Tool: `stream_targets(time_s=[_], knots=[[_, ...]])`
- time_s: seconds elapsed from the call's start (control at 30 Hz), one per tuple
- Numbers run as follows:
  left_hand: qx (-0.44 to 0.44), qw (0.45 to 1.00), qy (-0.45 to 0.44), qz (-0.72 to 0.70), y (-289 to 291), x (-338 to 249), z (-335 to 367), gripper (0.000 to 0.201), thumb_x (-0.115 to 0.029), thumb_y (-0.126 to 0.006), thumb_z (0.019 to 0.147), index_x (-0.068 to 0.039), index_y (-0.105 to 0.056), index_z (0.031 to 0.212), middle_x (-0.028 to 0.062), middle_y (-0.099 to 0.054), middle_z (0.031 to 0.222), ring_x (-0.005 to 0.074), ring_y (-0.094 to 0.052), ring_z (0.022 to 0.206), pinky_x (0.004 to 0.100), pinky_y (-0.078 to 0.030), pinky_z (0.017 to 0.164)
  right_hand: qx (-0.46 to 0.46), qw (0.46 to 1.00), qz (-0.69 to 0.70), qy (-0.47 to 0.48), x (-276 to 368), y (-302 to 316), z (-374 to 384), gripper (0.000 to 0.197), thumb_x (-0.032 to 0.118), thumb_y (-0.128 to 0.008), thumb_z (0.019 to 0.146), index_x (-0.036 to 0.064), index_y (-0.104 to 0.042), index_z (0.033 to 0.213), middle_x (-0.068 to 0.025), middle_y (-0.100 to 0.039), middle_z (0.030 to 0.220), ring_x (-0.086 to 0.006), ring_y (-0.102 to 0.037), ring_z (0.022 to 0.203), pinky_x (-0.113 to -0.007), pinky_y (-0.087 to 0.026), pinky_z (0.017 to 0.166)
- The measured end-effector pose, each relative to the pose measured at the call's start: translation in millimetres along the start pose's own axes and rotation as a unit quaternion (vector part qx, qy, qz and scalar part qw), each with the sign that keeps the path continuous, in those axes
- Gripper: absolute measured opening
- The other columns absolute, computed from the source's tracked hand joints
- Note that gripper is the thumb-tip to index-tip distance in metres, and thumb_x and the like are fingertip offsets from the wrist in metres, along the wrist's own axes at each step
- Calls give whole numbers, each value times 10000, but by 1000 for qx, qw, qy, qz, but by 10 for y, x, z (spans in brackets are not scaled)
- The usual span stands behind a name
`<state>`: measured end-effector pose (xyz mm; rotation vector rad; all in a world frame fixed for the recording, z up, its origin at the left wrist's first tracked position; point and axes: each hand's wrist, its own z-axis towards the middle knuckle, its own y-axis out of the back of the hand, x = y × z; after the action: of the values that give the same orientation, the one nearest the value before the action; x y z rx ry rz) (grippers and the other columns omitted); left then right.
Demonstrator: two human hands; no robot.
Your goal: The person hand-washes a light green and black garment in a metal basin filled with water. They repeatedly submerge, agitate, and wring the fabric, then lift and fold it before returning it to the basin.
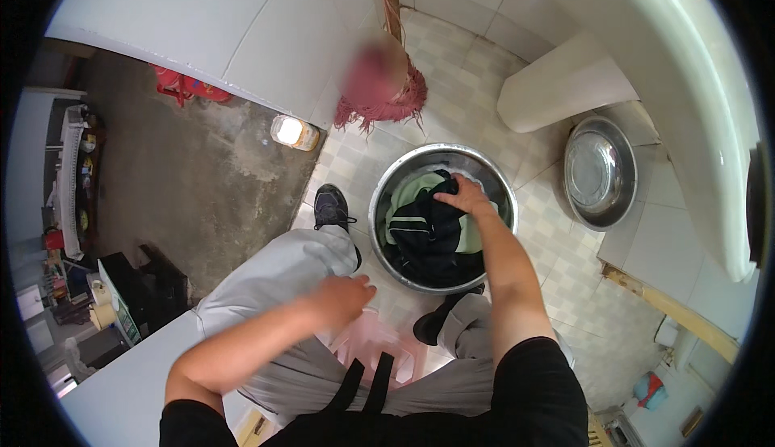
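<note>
A round metal basin stands on the tiled floor in front of me, holding a heap of clothes. On top lies a dark garment with pale piping, and light green cloth shows around it. My right hand reaches over the basin's right side. Its thumb and fingers are on the dark garment and grip a fold of it. My left hand is outside the basin, over my lap and apart from the clothes. Motion smears its fingers. Below it, between my legs, is a pinkish translucent plastic thing, partly hidden.
A second metal basin rests at the right, beside the white sink's pedestal. Ahead, a red mop leans by the wall panel. A plastic jar stands on the concrete floor at the left.
</note>
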<state>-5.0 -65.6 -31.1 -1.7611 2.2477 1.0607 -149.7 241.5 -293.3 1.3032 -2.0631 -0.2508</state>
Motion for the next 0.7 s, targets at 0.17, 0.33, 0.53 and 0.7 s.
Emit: stream_targets(time_s=[0.17,0.33,0.53,0.7], knots=[[-277,956,-60,-81,273,715,1357,243,-175,-602,906,-46,-596,1112,194,-618,1068,399,-615,980,459,-526,800,-91,996,-3,18,-66,185,-137,1054,718,-719,683,66,-422,1456,-242,-480,1419,-392,-449,1330,-449,-361,1116],[-503,843,-18,-190,-158,449,2506,390,-223,-600,923,38,-531,1204,257,-624,1102,428,-607,1032,484,-506,867,-98,994,38,16,-202,-71,-41,1044,695,-718,709,42,-407,1462,-251,-439,1435,-394,-399,1360,-433,-338,1128],[-356,855,193,-324,-514,957,2711,562,-471,-471,980,47,-558,1183,295,-649,1040,477,-620,997,514,-489,895,-91,982,90,139,-154,-301,230,998,630,-749,705,53,-426,1452,-229,-474,1425,-382,-435,1342,-412,-346,1124],[-258,834,214,-439,-348,877,2737,707,-611,-446,943,5,-578,1264,287,-592,1250,430,-556,1187,460,-426,1017,161,947,272,57,120,-505,495,638,427,-744,802,111,-588,1334,-117,-665,1203,-237,-622,1090,-315,-448,989]])
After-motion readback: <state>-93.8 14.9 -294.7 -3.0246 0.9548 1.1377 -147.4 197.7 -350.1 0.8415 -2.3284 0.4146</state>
